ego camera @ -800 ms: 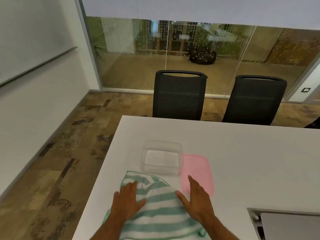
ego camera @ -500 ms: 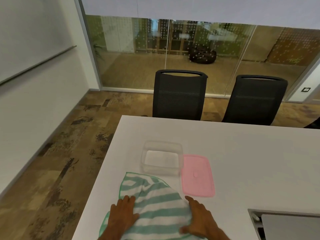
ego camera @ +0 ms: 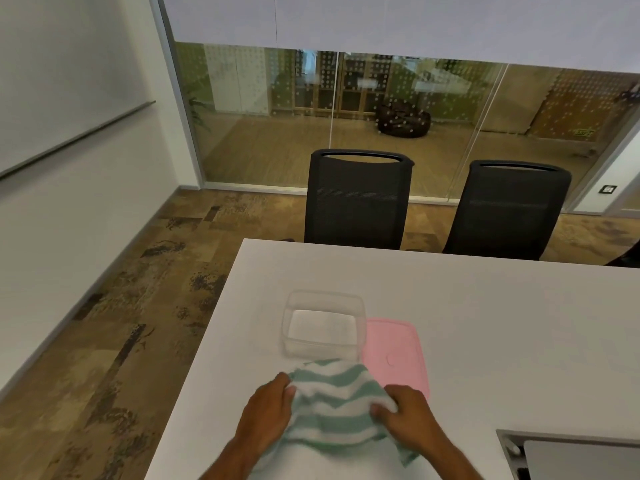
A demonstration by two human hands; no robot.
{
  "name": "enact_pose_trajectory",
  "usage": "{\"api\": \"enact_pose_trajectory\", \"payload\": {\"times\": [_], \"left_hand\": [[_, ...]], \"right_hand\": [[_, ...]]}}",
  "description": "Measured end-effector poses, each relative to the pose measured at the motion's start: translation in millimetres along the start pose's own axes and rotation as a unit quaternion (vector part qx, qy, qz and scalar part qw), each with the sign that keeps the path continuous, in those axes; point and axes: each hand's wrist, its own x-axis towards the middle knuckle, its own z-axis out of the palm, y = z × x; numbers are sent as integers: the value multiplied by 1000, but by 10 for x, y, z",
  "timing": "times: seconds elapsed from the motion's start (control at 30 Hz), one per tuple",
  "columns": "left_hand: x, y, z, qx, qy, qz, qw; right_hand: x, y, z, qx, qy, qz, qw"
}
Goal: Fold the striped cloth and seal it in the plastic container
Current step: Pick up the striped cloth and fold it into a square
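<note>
The green-and-white striped cloth (ego camera: 332,407) is bunched between my hands at the near edge of the white table (ego camera: 485,323). My left hand (ego camera: 268,408) grips its left side and my right hand (ego camera: 405,410) grips its right side. Its far edge nearly touches the clear plastic container (ego camera: 323,325), which stands open and empty just beyond. The pink lid (ego camera: 394,355) lies flat to the right of the container, touching it, and partly behind my right hand.
Two black mesh chairs (ego camera: 356,199) (ego camera: 509,209) stand at the table's far side before a glass wall. A grey cable hatch (ego camera: 571,455) is set into the table at the near right. The table's left edge drops to patterned floor.
My hands went from lying flat on the spread cloth to gripping it and have pushed it forward, doubling it over toward the container. The container and lid have not moved.
</note>
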Motion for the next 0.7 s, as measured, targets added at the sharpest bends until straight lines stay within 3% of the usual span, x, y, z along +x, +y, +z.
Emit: {"api": "enact_pose_trajectory", "payload": {"times": [0.17, 0.23, 0.37, 0.47, 0.7], "left_hand": [[91, 473, -229, -169, 21, 56, 984], [118, 644, -331, -194, -3, 97, 976], [190, 858, -521, 24, -70, 202, 977], [214, 891, -587, 175, -51, 262, 948], [159, 1207, -499, 138, 58, 257, 955]], "right_hand": [[20, -404, -354, 119, 68, -42, 990], [41, -534, -475, 153, 90, -56, 983], [21, -730, -762, 196, 100, -78, 972], [4, -826, -1009, 207, 90, -112, 968], [-69, -1016, -1180, 249, -32, -107, 962]]}}
